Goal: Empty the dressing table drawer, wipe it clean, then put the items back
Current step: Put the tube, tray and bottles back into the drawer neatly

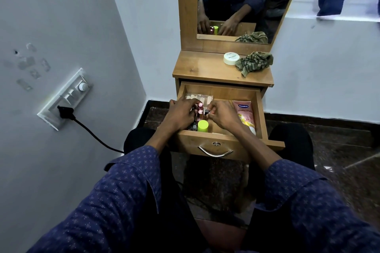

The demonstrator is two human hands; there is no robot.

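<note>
The left hand [181, 112] is down in the open wooden drawer [260, 113], fingers curled round a cluster of small upright cosmetics, chief among them two pink metallic lipstick tubes [200, 111]. The right hand [221, 115] sits just at three o'clock of those tubes, fingertips pinched on something small and dark between the hands; what exactly it is I cannot tell.

At six o'clock of the lipsticks stands a lime-green capped bottle [203, 125], close against them, with a few dark little bottles beside it under the left wrist. At twelve o'clock lies a clear plastic case of pale rounded pieces [202, 97], flat against the drawer's back wall. Along the right wall, at three o'clock, lies a pink Vaseline lotion tube [245, 116], cap toward the drawer front.

On the wooden worktop [201, 68] above, a round white lidded jar [231, 58] sits touching a crumpled green striped cloth [254, 62], so wiping looks to be either ahead or already past; the frame alone does not settle which.

To do this step well, I would handle the upright tubes as a bunch only if the grip truly encloses them; they are slim and top-heavy and will topple like skittles. Better to lift straight up, clear of the drawer's rim, and keep the green bottle steadied with the other hand.
</note>
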